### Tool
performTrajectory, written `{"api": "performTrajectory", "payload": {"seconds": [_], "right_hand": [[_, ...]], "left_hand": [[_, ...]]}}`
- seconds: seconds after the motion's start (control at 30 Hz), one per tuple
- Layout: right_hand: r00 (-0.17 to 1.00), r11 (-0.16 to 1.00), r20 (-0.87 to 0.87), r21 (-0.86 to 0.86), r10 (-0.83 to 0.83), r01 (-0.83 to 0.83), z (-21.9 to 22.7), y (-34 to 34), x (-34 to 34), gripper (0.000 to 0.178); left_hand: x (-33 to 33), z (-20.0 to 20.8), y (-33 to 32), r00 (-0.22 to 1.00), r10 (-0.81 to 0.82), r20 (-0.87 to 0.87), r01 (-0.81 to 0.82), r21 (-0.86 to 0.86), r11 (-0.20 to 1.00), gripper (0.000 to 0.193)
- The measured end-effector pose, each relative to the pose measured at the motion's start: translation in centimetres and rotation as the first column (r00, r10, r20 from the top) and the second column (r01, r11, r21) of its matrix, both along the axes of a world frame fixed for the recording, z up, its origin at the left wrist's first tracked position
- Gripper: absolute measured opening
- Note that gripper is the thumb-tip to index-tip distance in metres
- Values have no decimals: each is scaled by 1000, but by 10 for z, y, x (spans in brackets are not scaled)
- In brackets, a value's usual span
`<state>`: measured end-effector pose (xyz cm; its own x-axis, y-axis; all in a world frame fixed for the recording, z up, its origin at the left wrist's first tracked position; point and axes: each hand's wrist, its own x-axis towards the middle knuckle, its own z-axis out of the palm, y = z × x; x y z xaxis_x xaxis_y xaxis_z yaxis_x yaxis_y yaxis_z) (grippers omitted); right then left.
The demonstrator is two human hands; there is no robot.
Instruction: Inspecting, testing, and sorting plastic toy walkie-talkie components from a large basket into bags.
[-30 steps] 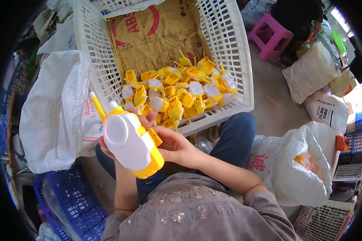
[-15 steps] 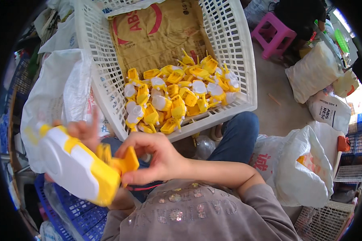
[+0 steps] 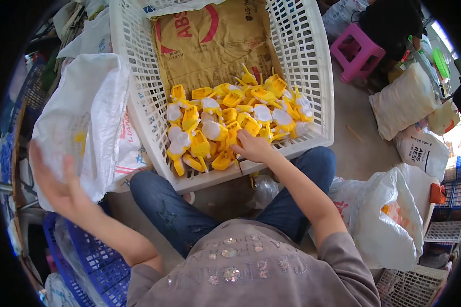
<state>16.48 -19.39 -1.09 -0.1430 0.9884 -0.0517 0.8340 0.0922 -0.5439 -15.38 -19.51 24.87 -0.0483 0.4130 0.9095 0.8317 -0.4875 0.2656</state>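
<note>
My right hand reaches over the near rim of a white plastic crate, its fingers closed around one yellow plastic part in the heap. Around it lie several yellow-and-white plastic pieces, many with thin yellow stems. Out to the left, my left hand is smeared by motion, thumb and fingers apart, with nothing in it. It is beside a white woven sack. A blurred yellow patch shows at that sack; whether it is inside cannot be made out.
Brown printed sacking lines the crate's far part. At the right stand a pink stool, stuffed sacks and an open white bag. Blue baskets lie at lower left. Another person in dark clothing is at the upper right.
The large yellow-and-white plastic piece has left my hands. My left hand has moved out beside the white sack, and my right hand has gone forward into the crate's heap.
</note>
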Motion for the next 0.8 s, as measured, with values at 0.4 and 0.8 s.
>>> {"api": "performTrajectory", "payload": {"seconds": [0.4, 0.8], "right_hand": [[995, 995, 48, -60, 86, -83, -6, 12, 1, 43], [-242, 661, -680, -732, -692, 167, 45, -18, -20, 64]], "left_hand": [[82, -158, -9, 781, -621, 69, 390, -831, 398, 43], [129, -184, -9, 719, -660, 220, 599, -678, 427, 91]]}}
